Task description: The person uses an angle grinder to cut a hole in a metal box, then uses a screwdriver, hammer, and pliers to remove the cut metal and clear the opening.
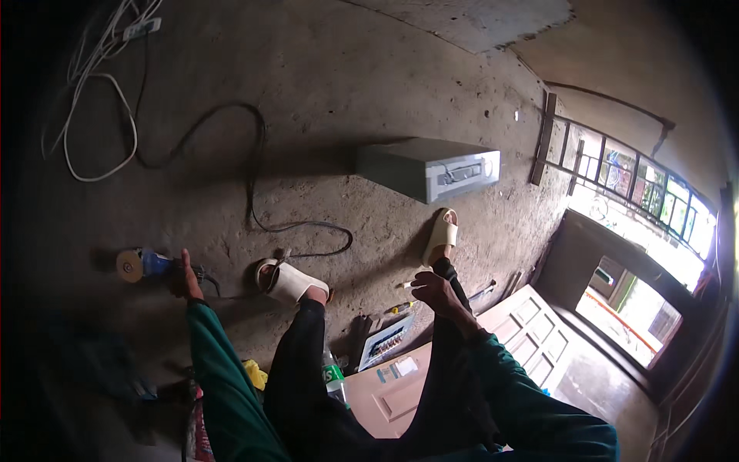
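My left hand (185,280) is wrapped round the body of an angle grinder (158,264), blue with a tan disc at its far left end. The grinder is held out to the left, over or near the concrete floor; I cannot tell whether it touches. In front of my right knee, my right hand (439,295) is closed with curled fingers. A small white stick-like thing (408,286) shows at its fingertips; its kind is unclear. Ahead stands a grey metal box (412,165), like a computer case.
A dark cord (252,177) winds across the floor toward white cables and a power strip (142,28). Near my legs are a panelled door (396,389), a tray of small parts (385,341), a yellow-handled tool (400,307) and a green-labelled bottle (333,377). A metal railing (627,173) stands right.
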Motion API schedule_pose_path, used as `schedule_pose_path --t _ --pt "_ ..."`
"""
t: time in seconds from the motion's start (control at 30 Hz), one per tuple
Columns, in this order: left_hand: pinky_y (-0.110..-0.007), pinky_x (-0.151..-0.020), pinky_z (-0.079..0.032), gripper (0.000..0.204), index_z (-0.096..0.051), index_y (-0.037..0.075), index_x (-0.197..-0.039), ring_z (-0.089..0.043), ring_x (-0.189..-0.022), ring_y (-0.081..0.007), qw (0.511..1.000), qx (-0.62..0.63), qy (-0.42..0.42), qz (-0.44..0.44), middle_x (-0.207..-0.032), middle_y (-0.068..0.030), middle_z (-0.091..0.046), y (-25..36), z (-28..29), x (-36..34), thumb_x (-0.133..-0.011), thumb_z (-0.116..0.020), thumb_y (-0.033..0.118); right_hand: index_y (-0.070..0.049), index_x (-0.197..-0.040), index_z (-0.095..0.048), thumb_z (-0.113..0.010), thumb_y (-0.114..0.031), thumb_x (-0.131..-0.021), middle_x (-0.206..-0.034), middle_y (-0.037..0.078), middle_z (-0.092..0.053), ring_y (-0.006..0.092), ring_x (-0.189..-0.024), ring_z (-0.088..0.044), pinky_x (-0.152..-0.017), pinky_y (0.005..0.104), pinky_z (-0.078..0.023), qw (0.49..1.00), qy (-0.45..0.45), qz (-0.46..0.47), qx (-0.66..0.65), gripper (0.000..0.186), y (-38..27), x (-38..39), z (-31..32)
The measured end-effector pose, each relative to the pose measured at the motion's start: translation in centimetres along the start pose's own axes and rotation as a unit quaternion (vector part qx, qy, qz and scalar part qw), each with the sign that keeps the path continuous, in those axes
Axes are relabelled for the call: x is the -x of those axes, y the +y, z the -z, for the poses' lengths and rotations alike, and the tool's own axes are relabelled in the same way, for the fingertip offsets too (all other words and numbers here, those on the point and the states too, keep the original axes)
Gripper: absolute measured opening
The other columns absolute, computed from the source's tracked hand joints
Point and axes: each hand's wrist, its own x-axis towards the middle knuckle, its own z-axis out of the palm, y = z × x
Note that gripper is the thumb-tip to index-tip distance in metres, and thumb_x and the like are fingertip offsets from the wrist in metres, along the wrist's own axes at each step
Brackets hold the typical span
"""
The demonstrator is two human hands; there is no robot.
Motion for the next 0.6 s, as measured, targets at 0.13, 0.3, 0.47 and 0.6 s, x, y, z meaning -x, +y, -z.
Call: schedule_pose_path --t 0.13,0.3,0.47,0.6 --pt "-0.049 -0.095 -0.041 0.096 -0.052 -0.002 -0.126 -0.053 -0.113 -0.0372 0.997 0.072 -0.001 -0.04 -0.128 -0.0185 -0.053 1.1 7.5 1.1 -0.068 -0.064 0.073 0.002 -0.114 -0.057 -0.072 -0.013 -0.08 -0.097 0.013 -0.068 0.0171 -0.086 -0.067 -0.07 0.0292 -0.054 0.998 0.005 0.066 0.023 0.04 -4.8 3.1 1.3" --pt "-0.042 -0.105 -0.032 0.08 -0.043 0.001 -0.132 -0.041 -0.126 -0.0302 0.896 0.193 0.115 -0.383 -0.134 -0.0164 -0.045 7.4 16.8 6.7 -0.072 -0.078 0.041 0.004 -0.117 -0.055 -0.072 -0.012 -0.079 -0.101 0.014 -0.067 0.0181 -0.086 -0.067 -0.072 0.0299 -0.053 0.991 0.05 0.01 -0.121 0.045 -8.8 8.9 4.3" --pt "-0.04 -0.108 -0.031 0.088 -0.031 0.003 -0.138 -0.039 -0.128 -0.0296 0.724 0.201 -0.225 -0.621 -0.136 -0.0169 -0.041 19.0 20.7 22.7 -0.066 -0.081 0.018 0.005 -0.119 -0.054 -0.07 -0.012 -0.08 -0.106 0.013 -0.067 0.0165 -0.087 -0.066 -0.075 0.03 -0.052 0.969 0.03 -0.01 -0.246 0.045 -4.2 10.6 6.1" --pt "-0.041 -0.111 -0.026 0.101 -0.024 0.002 -0.142 -0.031 -0.134 -0.033 0.633 0.121 -0.321 -0.694 -0.143 -0.0197 -0.033 26.0 19.9 35.7 -0.064 -0.084 0.02 0.003 -0.122 -0.05 -0.068 -0.012 -0.083 -0.108 0.012 -0.065 0.0181 -0.085 -0.066 -0.071 0.029 -0.054 0.921 0.113 -0.044 -0.371 0.045 5.1 10.5 6.5"
